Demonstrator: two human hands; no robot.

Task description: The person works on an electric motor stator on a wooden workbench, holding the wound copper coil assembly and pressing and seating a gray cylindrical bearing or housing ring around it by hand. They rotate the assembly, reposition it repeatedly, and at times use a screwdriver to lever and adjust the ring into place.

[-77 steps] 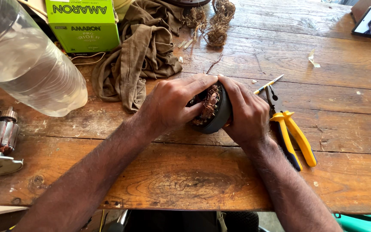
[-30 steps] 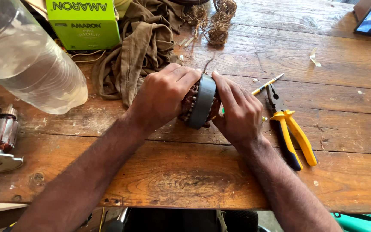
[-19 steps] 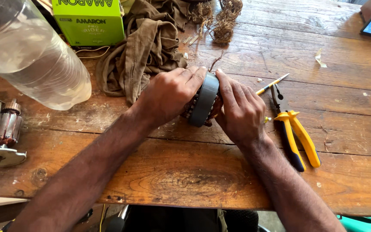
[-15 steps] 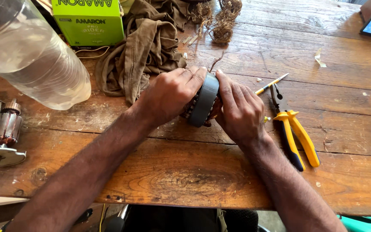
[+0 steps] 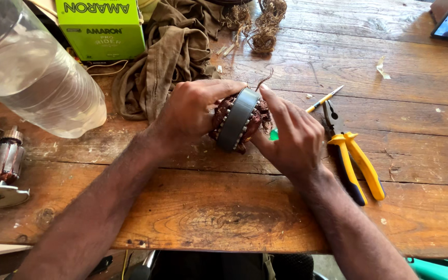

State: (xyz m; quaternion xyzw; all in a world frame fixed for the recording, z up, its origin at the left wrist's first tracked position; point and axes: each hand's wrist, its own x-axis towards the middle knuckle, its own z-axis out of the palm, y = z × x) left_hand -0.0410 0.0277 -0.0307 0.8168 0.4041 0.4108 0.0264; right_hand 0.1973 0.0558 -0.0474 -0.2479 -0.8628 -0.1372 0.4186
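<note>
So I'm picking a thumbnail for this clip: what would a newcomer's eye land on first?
First, the two hands at centre: the left hand and right hand clasp a grey ring-shaped motor stator wound with copper wire, standing on edge on the wooden table. Next, the yellow-handled pliers to the right and the big clear plastic bottle upper left.

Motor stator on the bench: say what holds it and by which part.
Both hands hold the motor stator on edge: left hand and right hand press its copper windings from opposite sides.
</note>
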